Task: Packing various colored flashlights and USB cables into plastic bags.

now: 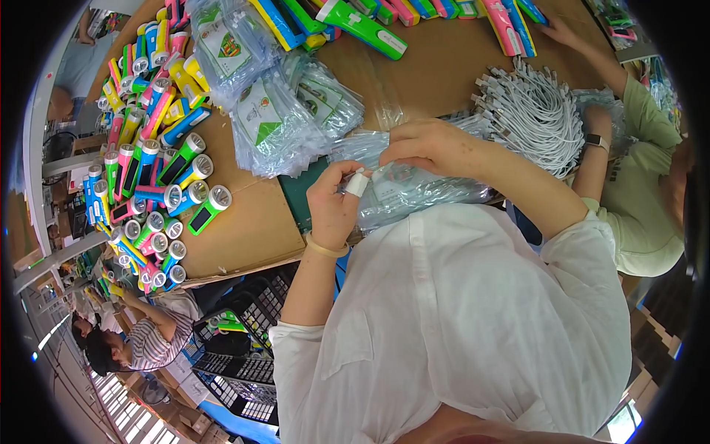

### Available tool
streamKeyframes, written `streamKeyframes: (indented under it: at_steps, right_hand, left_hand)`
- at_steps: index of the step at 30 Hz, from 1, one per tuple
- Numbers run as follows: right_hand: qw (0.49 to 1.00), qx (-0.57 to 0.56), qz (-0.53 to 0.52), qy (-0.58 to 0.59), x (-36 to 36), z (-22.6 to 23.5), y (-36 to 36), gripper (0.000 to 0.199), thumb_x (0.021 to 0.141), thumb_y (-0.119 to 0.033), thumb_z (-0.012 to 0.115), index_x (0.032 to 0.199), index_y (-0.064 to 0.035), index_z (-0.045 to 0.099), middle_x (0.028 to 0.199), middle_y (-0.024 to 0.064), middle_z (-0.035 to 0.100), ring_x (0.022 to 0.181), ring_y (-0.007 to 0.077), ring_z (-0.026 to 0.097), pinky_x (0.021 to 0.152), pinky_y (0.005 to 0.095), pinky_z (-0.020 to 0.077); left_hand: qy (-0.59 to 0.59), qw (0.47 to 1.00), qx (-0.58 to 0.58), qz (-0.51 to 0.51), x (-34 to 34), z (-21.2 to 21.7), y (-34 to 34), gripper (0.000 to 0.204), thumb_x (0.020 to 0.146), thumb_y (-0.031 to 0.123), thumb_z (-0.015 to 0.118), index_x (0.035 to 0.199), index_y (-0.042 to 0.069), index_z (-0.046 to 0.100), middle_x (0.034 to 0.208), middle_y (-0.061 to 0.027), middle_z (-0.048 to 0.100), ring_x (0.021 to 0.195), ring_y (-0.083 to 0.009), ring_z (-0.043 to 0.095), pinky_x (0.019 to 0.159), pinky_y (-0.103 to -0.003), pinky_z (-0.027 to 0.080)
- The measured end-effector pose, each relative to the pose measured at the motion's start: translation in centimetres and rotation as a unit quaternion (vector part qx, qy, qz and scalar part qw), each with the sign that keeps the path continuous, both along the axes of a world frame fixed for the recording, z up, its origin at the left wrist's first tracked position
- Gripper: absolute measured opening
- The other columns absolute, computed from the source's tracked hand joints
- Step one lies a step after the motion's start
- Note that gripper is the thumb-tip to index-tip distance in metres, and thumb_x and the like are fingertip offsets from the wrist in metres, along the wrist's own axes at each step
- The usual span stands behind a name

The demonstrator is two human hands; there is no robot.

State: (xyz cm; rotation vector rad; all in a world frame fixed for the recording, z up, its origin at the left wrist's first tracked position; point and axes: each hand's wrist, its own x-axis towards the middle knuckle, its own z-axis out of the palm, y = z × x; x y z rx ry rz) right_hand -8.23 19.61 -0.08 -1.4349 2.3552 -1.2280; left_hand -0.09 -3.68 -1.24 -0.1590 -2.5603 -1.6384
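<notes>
My left hand (333,203) is closed, thumb and fingers together around a small white block-like piece (357,184). I cannot tell exactly what this piece is. Close to its right, my right hand (436,146) is curled with the fingertips pressed together; what they pinch, if anything, is hidden. Both hands are over a pile of clear plastic bags (414,194) in front of my body. Beyond the left hand lie more clear bags with green-and-white printing (270,122). A heap of white cables (532,118) lies to the right of my right hand.
Many colourful flashlights (196,159) are heaped on the cardboard-covered table (229,237) at left, with more (362,28) along the far side. A co-worker in a green shirt (643,192) sits at right, arms over the table. Black crates (244,370) stand below the left edge.
</notes>
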Motion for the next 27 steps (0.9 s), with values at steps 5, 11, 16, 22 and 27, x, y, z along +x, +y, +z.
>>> streamKeyframes:
  at_steps: [5,11,16,22,27]
  right_hand:
    - [0.998,0.064,0.010,-0.019,-0.4,-0.3,0.2,0.022,0.086,-0.006,0.068,0.106,-0.0135,0.068,0.095,0.0066,0.062,0.091,0.0305,0.065,0.078,0.0432,0.0519]
    - [0.973,0.220,-0.002,-0.072,-4.1,2.0,3.2,0.016,0.082,-0.014,0.075,0.096,-0.0066,0.070,0.087,0.0086,0.064,0.089,0.0294,0.066,0.076,0.0420,0.0522]
    - [0.934,0.221,-0.279,0.040,-12.2,0.3,1.5,0.049,0.081,-0.037,0.079,0.112,-0.0023,0.064,0.103,0.0135,0.070,0.095,0.0334,0.069,0.080,0.0425,0.0541]
    - [0.871,0.300,-0.376,0.101,-16.1,-1.7,-3.0,0.073,0.081,-0.042,0.079,0.134,-0.0019,0.049,0.117,0.0233,0.066,0.099,0.0376,0.069,0.084,0.0453,0.0556]
    - [0.944,0.091,-0.289,-0.127,-12.2,1.1,-0.9,0.060,0.089,-0.024,0.072,0.137,0.0018,0.047,0.117,0.0171,0.066,0.101,0.0265,0.068,0.089,0.0377,0.0550]
  left_hand:
    - [0.021,1.000,-0.019,-0.003,0.4,0.7,0.3,0.015,0.083,0.003,0.075,0.097,0.003,0.070,0.086,-0.0102,0.067,0.076,-0.0244,0.063,0.069,-0.033,0.052]
    - [0.126,0.981,-0.110,-0.097,-0.5,-0.3,-0.6,0.020,0.076,-0.001,0.073,0.095,0.006,0.070,0.083,-0.0104,0.065,0.079,-0.0303,0.062,0.072,-0.038,0.051]
    - [0.169,0.967,-0.111,-0.157,-0.4,0.8,0.8,0.018,0.075,0.000,0.070,0.091,0.008,0.069,0.100,-0.0076,0.067,0.084,-0.0278,0.064,0.073,-0.037,0.051]
    - [0.212,0.923,-0.069,-0.315,-1.1,2.2,3.9,0.021,0.072,-0.003,0.065,0.089,0.008,0.070,0.101,-0.0074,0.069,0.084,-0.0272,0.067,0.074,-0.036,0.054]
    - [0.170,0.950,0.015,-0.261,-1.0,1.6,2.5,0.013,0.079,0.003,0.073,0.091,0.007,0.072,0.091,-0.0091,0.067,0.078,-0.0249,0.066,0.067,-0.032,0.053]
